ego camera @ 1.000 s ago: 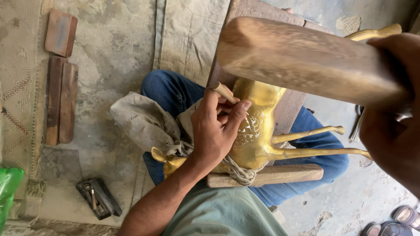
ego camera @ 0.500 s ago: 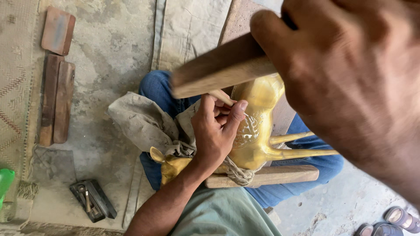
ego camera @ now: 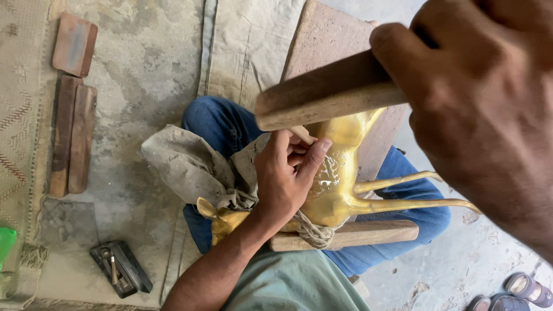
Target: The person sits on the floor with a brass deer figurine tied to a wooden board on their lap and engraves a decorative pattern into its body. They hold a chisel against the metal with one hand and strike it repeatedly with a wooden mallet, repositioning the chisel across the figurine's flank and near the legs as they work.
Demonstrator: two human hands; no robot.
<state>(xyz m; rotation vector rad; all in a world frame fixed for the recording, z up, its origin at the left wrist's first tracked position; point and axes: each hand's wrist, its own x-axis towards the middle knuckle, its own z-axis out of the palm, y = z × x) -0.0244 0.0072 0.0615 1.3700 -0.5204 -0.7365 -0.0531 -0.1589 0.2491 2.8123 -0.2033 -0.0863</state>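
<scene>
Left hand (ego camera: pixel 285 181) fingers pinch a chisel on the brass deer (ego camera: pixel 340 178); right hand (ego camera: pixel 484 98) fingers grip a wooden mallet (ego camera: pixel 322 92).

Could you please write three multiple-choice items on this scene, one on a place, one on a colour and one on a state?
1. Where does the brass animal figure rest?
A. on the person's lap
B. on a shelf
C. in a bucket

2. What colour are the trousers?
A. red
B. blue
C. white

3. How does the right hand hold the wooden mallet?
A. fist closed round it
B. open palm beneath it
C. apart from it

Answers: 1 A, it lies across the thighs under the left hand; 2 B, blue denim shows; 3 A, fingers wrap the wood.
</scene>
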